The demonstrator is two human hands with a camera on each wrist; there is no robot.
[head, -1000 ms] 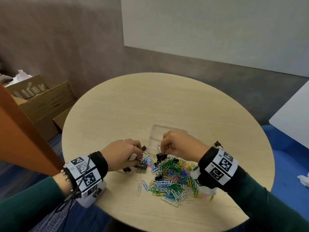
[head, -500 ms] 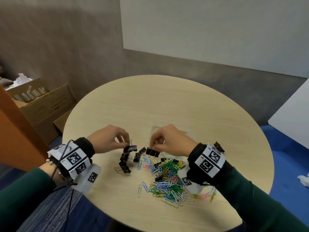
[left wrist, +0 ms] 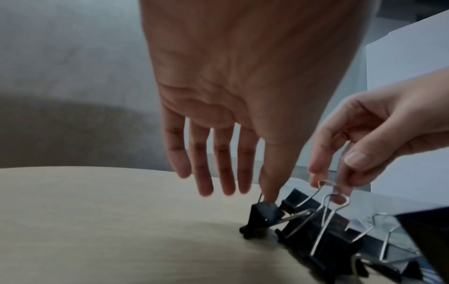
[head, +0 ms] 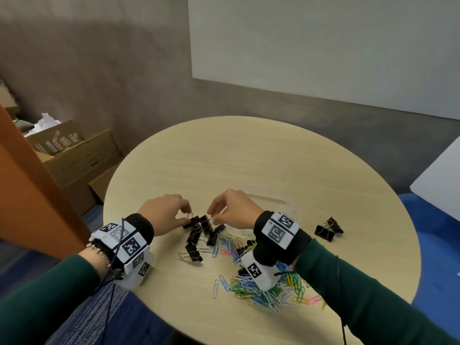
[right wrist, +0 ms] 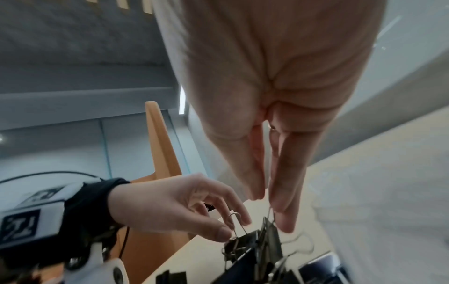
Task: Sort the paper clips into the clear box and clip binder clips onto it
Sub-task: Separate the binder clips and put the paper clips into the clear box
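Note:
A chain of black binder clips (head: pixel 199 230) lies on the round table (head: pixel 224 158) between my hands, left of the coloured paper clip pile (head: pixel 261 287). My left hand (head: pixel 188 215) pinches the wire handle of the leftmost binder clip (left wrist: pixel 264 211), thumb pressing on it. My right hand (head: pixel 211 215) pinches a wire handle (left wrist: pixel 325 182) of the neighbouring clip (right wrist: pixel 269 236) from above. The clear box (head: pixel 273 204) sits just behind my right hand, mostly hidden and faint.
Two more binder clips (head: pixel 328 229) lie together at the right of the table. Cardboard boxes (head: pixel 74 155) stand on the floor to the left, beside an orange panel (head: pixel 29 190). A white board (head: pixel 438 190) leans at the right.
Both hands pulled a linked string of binder clips out of the pile, up and to the left. They now hold it low over the table with the hands closer together.

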